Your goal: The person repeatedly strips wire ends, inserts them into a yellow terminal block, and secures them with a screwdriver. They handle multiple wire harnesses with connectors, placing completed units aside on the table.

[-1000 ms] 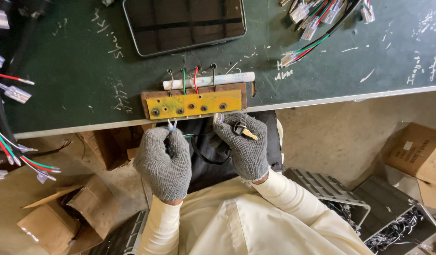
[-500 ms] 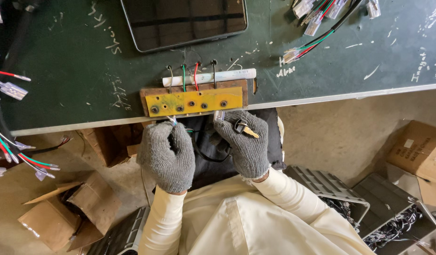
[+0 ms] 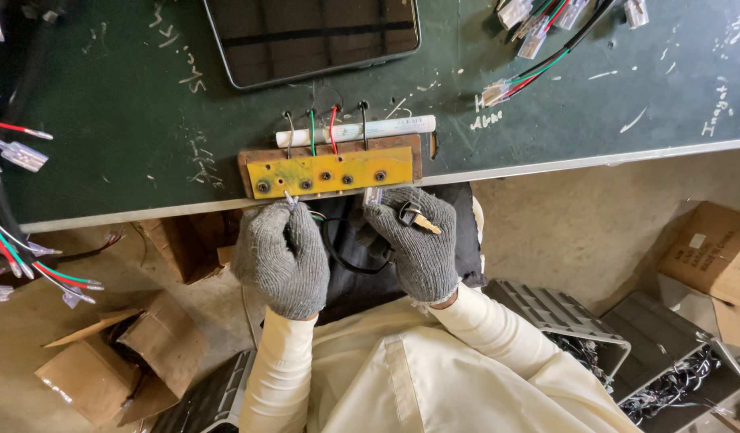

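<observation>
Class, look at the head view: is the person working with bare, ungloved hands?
No, both the left hand and the right hand wear grey knitted gloves as they work just below the yellow plate.

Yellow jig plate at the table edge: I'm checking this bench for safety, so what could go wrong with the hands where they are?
1. The yellow jig plate sits right at the table edge; pushing on it might tip it off.
2. The left hand pinches a thin terminal through a thick glove, so it could slip.
3. The black wire loop hangs between both hands, and the key on the right hand may snag it.
</observation>
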A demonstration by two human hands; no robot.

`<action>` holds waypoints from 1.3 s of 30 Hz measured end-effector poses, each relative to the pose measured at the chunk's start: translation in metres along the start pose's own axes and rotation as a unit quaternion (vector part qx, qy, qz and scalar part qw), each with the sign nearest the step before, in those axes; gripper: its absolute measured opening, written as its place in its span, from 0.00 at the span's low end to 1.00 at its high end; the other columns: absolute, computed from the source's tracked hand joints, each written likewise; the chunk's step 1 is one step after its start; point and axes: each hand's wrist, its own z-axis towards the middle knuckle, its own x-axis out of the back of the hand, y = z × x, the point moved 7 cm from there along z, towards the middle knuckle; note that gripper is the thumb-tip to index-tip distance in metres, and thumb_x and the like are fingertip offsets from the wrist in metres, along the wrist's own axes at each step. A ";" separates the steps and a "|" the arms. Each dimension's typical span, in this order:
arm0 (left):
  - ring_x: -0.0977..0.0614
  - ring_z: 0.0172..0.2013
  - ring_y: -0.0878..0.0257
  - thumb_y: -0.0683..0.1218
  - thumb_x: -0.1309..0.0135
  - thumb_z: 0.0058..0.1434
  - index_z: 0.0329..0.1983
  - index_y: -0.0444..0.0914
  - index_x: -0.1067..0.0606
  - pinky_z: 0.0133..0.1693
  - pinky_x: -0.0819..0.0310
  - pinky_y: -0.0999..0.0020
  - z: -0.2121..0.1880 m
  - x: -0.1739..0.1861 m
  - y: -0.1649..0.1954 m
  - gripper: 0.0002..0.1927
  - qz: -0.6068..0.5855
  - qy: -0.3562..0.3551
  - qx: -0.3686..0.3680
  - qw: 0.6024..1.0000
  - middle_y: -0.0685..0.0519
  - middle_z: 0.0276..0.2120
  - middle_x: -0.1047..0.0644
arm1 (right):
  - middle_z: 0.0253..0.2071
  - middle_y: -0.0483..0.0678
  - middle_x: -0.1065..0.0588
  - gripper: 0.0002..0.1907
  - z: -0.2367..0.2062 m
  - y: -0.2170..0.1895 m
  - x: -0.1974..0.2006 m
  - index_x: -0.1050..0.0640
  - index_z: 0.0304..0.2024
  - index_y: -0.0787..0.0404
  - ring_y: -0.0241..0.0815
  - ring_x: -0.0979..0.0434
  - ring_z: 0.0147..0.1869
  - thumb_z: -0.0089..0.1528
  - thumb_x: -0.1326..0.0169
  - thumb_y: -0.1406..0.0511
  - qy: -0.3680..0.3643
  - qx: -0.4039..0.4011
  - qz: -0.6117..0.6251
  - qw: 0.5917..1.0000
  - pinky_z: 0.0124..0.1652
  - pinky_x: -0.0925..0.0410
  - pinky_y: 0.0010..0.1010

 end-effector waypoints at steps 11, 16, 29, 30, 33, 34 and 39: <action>0.23 0.29 0.50 0.39 0.38 0.63 0.41 0.38 0.27 0.33 0.29 0.56 0.013 0.005 0.026 0.09 0.022 -0.113 -0.062 0.991 0.49 0.29 0.26 | 0.29 0.47 0.19 0.08 0.002 -0.004 0.001 0.17 0.40 0.68 0.33 0.20 0.26 0.62 0.38 0.67 -0.008 0.056 -0.059 0.997 0.25 0.31 0.22; 0.26 0.25 0.53 0.42 0.37 0.64 0.31 0.42 0.30 0.30 0.32 0.58 0.022 0.004 0.030 0.11 0.085 -0.163 -0.044 0.982 0.51 0.24 0.31 | 0.37 0.47 0.19 0.06 -0.019 -0.041 -0.016 0.18 0.45 0.65 0.34 0.19 0.35 0.69 0.40 0.67 -0.035 0.424 -0.368 0.827 0.36 0.28 0.22; 0.24 0.28 0.53 0.42 0.38 0.64 0.33 0.40 0.28 0.33 0.28 0.58 0.030 0.003 0.035 0.09 0.099 -0.164 -0.056 0.980 0.50 0.27 0.28 | 0.31 0.46 0.19 0.07 0.001 -0.017 -0.002 0.17 0.41 0.68 0.30 0.21 0.31 0.62 0.37 0.69 -0.015 0.155 -0.127 0.980 0.30 0.29 0.21; 0.24 0.28 0.53 0.42 0.38 0.65 0.33 0.39 0.28 0.33 0.28 0.58 0.030 0.001 0.033 0.10 0.102 -0.160 -0.059 0.980 0.50 0.27 0.28 | 0.32 0.46 0.19 0.08 -0.001 -0.022 -0.004 0.17 0.41 0.68 0.30 0.21 0.32 0.63 0.37 0.69 -0.019 0.192 -0.145 0.970 0.32 0.29 0.22; 0.23 0.30 0.51 0.42 0.38 0.67 0.37 0.39 0.27 0.35 0.27 0.57 0.027 0.001 0.031 0.08 0.104 -0.140 -0.056 0.983 0.49 0.29 0.27 | 0.30 0.45 0.19 0.07 0.001 -0.015 -0.002 0.17 0.40 0.68 0.31 0.20 0.29 0.62 0.37 0.69 -0.013 0.131 -0.120 0.984 0.29 0.29 0.22; 0.23 0.31 0.51 0.42 0.38 0.67 0.39 0.39 0.27 0.35 0.27 0.57 0.024 0.002 0.032 0.07 0.102 -0.134 -0.054 0.984 0.49 0.30 0.26 | 0.30 0.46 0.19 0.07 0.000 -0.014 -0.002 0.17 0.40 0.68 0.31 0.20 0.29 0.62 0.37 0.69 -0.013 0.124 -0.113 0.986 0.29 0.29 0.22; 0.23 0.29 0.51 0.43 0.36 0.63 0.41 0.41 0.24 0.32 0.30 0.56 0.013 0.001 0.033 0.08 0.074 -0.151 -0.013 0.986 0.50 0.27 0.26 | 0.30 0.47 0.18 0.07 -0.001 -0.023 -0.001 0.17 0.40 0.66 0.32 0.20 0.30 0.61 0.36 0.68 0.002 0.194 -0.228 0.954 0.32 0.28 0.24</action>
